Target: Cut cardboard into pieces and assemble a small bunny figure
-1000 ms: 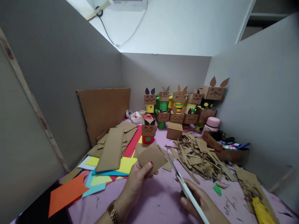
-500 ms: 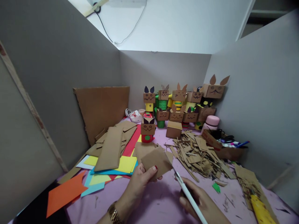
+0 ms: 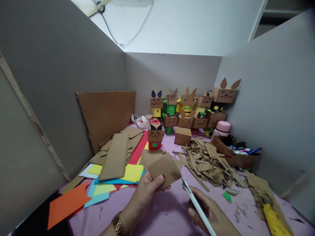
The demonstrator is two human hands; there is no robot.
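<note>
My left hand (image 3: 150, 188) pinches a small square of brown cardboard (image 3: 164, 169), its thumb on top and fingers beneath. In my right hand (image 3: 205, 208) is a white-handled cutting tool (image 3: 197, 203) with a thin tip, which meets the right edge of the cardboard square; whether it is a knife or scissors I cannot tell. More cardboard pieces (image 3: 149, 156) lie on the table just beyond the square. Behind them stands a cardboard-headed figure (image 3: 155, 135) with dark ears and a red body.
Cardboard scraps (image 3: 209, 164) are heaped at the right, before a box of pens and scissors (image 3: 242, 159). Several animal figures (image 3: 188, 101) and a plain box (image 3: 182, 136) stand behind. Coloured paper (image 3: 69, 203) and cardboard sheets (image 3: 115, 157) spread leftward. A yellow object (image 3: 275, 221) lies front right.
The view has shifted slightly. My right hand and the cutting tool have moved a little to the left, with the tip still at the cardboard's right edge.
</note>
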